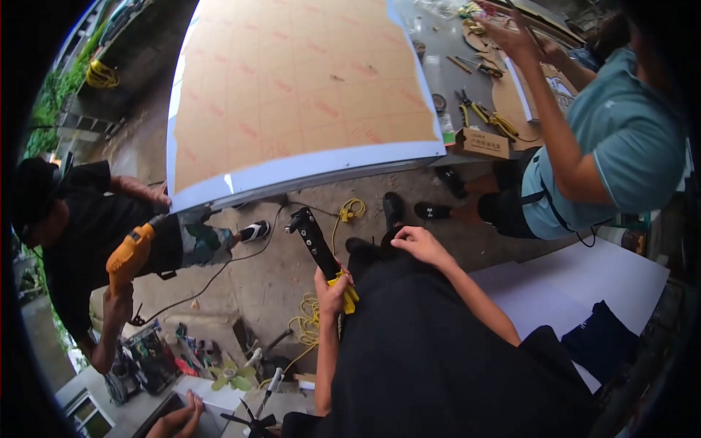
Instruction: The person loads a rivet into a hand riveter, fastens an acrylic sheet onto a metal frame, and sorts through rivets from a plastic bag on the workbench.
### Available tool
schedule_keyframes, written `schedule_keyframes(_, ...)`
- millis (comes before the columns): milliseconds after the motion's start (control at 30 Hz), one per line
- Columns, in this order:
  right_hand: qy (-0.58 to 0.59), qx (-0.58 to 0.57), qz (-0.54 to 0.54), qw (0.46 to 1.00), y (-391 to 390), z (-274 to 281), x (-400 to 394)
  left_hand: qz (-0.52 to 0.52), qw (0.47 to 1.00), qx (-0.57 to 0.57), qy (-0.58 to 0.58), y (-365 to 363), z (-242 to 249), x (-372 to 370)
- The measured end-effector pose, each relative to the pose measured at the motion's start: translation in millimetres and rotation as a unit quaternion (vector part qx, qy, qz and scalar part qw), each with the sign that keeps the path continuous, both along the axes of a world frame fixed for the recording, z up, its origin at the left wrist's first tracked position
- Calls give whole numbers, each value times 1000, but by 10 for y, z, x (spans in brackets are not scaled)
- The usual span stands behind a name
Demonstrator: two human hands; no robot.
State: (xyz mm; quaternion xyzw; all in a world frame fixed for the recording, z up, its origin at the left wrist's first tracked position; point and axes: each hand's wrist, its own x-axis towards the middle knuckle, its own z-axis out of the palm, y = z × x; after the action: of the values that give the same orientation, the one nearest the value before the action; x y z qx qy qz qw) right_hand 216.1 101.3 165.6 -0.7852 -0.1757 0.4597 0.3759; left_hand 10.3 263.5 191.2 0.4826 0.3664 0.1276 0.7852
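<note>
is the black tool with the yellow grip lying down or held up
Held up: the left hand grips the black tool with the yellow grip by its yellow end, its black body tilted up-left, clear of the concrete floor.

A bare concrete floor [292, 270] spreads at centre in daylight. At twelve o'clock sits a large brown-faced panel [292, 80]; greenery [55, 95] edges ten o'clock, a white sheet [584, 285] four o'clock.

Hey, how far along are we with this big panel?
Done: the film-covered panel lies on the table. In hand: left hand grips a black tool; right hand rests on a knee; a co-worker holds an orange drill at the panel's edge. Left: brown film still on.
</note>
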Motion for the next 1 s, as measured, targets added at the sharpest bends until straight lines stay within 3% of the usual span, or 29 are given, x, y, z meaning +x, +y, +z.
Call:
schedule_keyframes(167,-11,-7,-3,1000,-99,-128,-29,36,997,-43,49,-38,-6,-98)
schedule_keyframes(433,-47,-81,81,992,13,37,-20,114,984,-26,138,-146,116,-43)
schedule_keyframes(500,-74,-66,103,990,-3,29,-33,126,982,-45,130,-151,135,-71)
schedule_keyframes(667,-92,-63,102,989,-68,-80,-52,29,997,-63,46,-84,194,-129)
schedule_keyframes(1000,-115,-56,112,985,-220,-228,-69,69,995,-41,67,-98,162,-82)
